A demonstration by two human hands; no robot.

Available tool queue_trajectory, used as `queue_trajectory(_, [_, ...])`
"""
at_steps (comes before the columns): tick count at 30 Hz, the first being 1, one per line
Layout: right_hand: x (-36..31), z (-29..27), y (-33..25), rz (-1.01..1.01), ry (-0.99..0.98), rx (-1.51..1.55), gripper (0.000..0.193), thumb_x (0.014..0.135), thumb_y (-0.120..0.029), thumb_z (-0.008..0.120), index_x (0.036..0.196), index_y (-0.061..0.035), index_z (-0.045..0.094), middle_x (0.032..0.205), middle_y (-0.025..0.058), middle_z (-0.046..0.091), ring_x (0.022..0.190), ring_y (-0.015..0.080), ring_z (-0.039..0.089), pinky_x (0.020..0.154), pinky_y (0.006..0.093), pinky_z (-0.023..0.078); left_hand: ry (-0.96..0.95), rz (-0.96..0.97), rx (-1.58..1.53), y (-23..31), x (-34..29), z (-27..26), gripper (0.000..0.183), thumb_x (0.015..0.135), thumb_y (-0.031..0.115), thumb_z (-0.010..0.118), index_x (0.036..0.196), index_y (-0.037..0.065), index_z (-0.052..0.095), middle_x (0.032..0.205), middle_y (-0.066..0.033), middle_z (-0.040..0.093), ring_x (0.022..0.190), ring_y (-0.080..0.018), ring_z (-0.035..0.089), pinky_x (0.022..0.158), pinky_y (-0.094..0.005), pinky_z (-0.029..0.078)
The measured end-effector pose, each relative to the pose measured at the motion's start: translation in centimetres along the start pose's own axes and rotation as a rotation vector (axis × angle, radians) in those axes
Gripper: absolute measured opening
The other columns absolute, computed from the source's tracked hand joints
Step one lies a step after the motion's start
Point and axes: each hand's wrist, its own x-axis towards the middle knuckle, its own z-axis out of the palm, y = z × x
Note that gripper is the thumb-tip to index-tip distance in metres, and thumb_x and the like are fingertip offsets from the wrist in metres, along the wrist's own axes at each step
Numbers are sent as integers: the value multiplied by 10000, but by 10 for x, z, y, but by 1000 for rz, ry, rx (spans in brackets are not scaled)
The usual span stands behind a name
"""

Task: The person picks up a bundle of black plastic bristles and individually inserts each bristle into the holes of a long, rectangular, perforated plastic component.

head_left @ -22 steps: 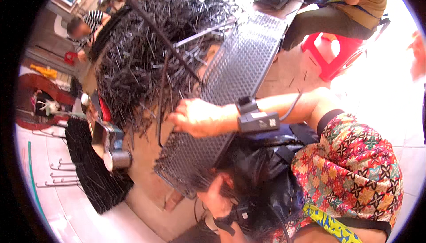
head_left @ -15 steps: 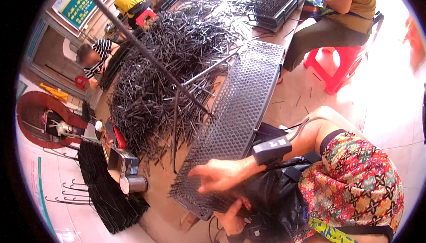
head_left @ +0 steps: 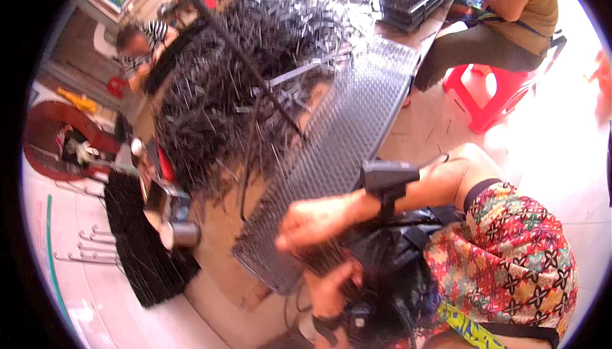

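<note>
My right hand (head_left: 317,220), with a black box-shaped device (head_left: 389,180) strapped on its wrist, is over the near end of a long black perforated tray (head_left: 347,119). Its fingers are curled and blurred; whatever is between them is hidden. Just below, my left hand (head_left: 328,291) is closed around a bundle of thin dark strips (head_left: 320,256), its thumb lying along them. The bundle reaches up to just under my right hand. Many small holes cover the tray; near its close end, strips seem to stand in them, though blur hides the detail.
A big heap of loose black strips (head_left: 217,107) covers the table behind the tray. A dark rod (head_left: 223,36) slants across the view. At left are a metal can (head_left: 180,235) and black bristly stacks (head_left: 137,240). A co-worker (head_left: 516,17) sits on a red stool (head_left: 488,94).
The view has shifted and blurred slightly. My right hand's fingers, spread above the tray's near end before, are now curled in close to the bundle. My left hand still grips the strips.
</note>
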Motion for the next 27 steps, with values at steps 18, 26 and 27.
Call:
queue_trajectory(18, [-36,12,6,329,302,622,157,729,-78,616,803,51,568,657,44,577,518,77,529,404,209,432,95,78,-269,6,22,5,163,711,-14,552,866,-54,522,691,-132,576,551,-184,552,457,-269,438])
queue_trajectory(26, [-38,8,23,205,439,609,164,713,-69,603,779,73,554,654,67,556,535,130,535,481,232,449,130,109,-240,-4,19,0,165,716,-36,527,879,-61,521,707,-152,583,511,-194,551,405,-261,432])
queue_trajectory(27, [-39,7,24,206,424,654,163,714,-66,605,782,72,553,653,65,555,535,134,539,480,235,455,142,114,-232,-3,19,1,166,718,-38,525,882,-61,520,703,-151,582,509,-194,550,401,-258,429])
